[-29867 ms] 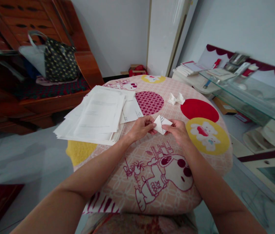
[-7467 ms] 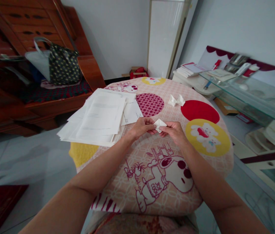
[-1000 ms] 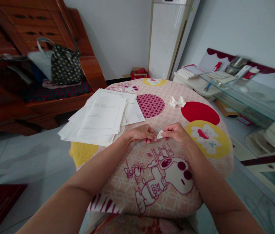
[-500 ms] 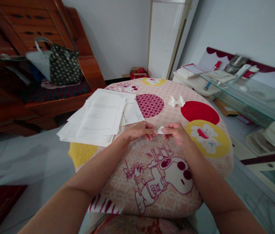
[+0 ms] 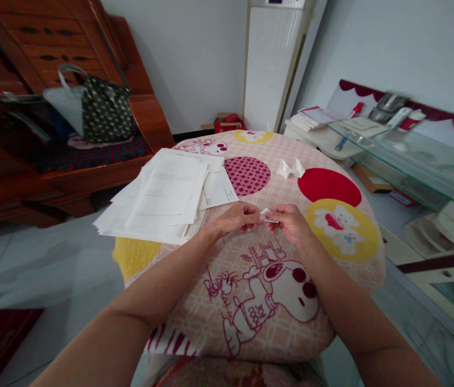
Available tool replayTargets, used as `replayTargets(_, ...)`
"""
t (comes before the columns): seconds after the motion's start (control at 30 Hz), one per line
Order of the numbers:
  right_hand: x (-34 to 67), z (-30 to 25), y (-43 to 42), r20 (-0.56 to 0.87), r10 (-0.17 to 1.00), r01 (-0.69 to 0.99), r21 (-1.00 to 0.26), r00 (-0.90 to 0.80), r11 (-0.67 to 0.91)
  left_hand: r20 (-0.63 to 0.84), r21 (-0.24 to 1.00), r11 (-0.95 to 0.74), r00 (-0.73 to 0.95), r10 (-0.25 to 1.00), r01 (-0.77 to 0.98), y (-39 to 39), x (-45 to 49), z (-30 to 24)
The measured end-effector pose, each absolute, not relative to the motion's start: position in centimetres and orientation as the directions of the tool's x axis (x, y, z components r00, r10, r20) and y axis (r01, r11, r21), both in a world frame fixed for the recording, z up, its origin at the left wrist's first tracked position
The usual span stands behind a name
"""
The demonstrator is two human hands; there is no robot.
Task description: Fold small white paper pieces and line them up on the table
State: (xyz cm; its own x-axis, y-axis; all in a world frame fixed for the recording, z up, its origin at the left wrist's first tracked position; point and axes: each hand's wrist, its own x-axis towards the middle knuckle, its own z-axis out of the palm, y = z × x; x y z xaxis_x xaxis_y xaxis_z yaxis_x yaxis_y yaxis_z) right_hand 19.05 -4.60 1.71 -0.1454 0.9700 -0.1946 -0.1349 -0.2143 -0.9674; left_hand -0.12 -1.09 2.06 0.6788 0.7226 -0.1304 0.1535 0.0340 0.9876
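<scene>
Above the middle of the cloth-covered round table (image 5: 210, 290), my left hand (image 5: 242, 216) and my right hand (image 5: 290, 220) meet around a small folded piece of white paper (image 5: 266, 213). Both hands are closed, pinching the paper between thumbs and fingers from either side. Fingers cover most of the paper, so its exact shape is hard to make out. Farther back on the table, to the right, lies a folded white paper piece with two pointed ends (image 5: 291, 169). A spread stack of printed white sheets (image 5: 170, 185) rests left of my hands.
On the right stands a glass-topped shelf unit (image 5: 412, 161) holding papers, metal bowls and a red cup. A wooden bench (image 5: 158, 123) at the left carries a dark patterned bag (image 5: 106, 110). A tall white cabinet-like appliance (image 5: 271, 64) stands behind the table.
My left hand has moved slightly right, closer to my right hand. Less of the small paper shows between the fingers. The stack and the other folded piece stay put.
</scene>
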Motion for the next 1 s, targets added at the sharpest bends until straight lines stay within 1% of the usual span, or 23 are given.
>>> replayTargets(0.1, 19.0, 1.6, -4.6, -0.186, 0.967, -0.133, -0.968, -0.174, -0.21, -0.063, 0.986, -0.059, 0.683, 0.728, 0.153, -0.9, 0.0, 1.5)
replayTargets(0.2, 19.0, 1.7, -4.8, -0.18, 0.958, -0.088, -0.975, -0.223, -0.203, -0.01, 0.989, -0.088, 0.66, 0.751, 0.115, -0.7, 0.0, 1.2)
replayTargets(0.3, 19.0, 1.6, -4.9, -0.132, 0.956, -0.037, -0.988, -0.261, -0.147, -0.02, 0.994, -0.059, 0.658, 0.753, 0.097, -0.7, -0.3, 1.3)
replayTargets(0.43, 18.8, 1.4, -5.0, -0.077, 0.974, -0.02, -0.996, -0.214, -0.083, -0.086, 0.996, 0.049, 0.71, 0.699, 0.072, -0.8, -0.5, 1.3)
replayTargets(0.5, 18.7, 1.4, -5.1, -0.072, 0.978, -0.013, -0.997, -0.195, -0.076, -0.078, 0.997, 0.066, 0.714, 0.696, 0.044, -0.9, -0.4, 1.3)
replayTargets(0.6, 18.5, 1.4, -5.1, -0.072, 0.973, -0.029, -0.996, -0.219, -0.08, -0.016, 0.999, -0.015, 0.656, 0.755, 0.041, -0.9, -0.1, 1.3)
replayTargets(0.7, 18.6, 1.4, -5.0, -0.068, 0.962, -0.026, -0.997, -0.265, -0.077, 0.046, 0.983, -0.139, 0.58, 0.813, 0.117, -0.7, -0.1, 1.5)
replayTargets(0.77, 18.8, 1.4, -5.0, -0.032, 0.968, 0.024, -0.999, -0.251, -0.027, 0.045, 0.975, -0.16, 0.574, 0.818, 0.152, -0.7, -0.2, 1.4)
replayTargets(0.8, 18.9, 1.4, -5.0, -0.005, 0.972, 0.065, -0.998, -0.237, 0.011, 0.03, 0.98, -0.139, 0.582, 0.813, 0.143, -0.7, -0.3, 1.4)
replayTargets(0.9, 19.1, 1.5, -5.0, 0.103, 0.972, 0.231, -0.961, -0.212, 0.152, -0.013, 1.0, 0.001, 0.601, 0.799, 0.02, -0.6, -0.4, 1.0)
replayTargets(1.0, 19.0, 1.6, -5.1, 0.259, 0.948, 0.403, -0.86, -0.185, 0.314, -0.014, 0.989, 0.097, 0.584, 0.812, -0.111, -0.3, -0.5, 0.5)
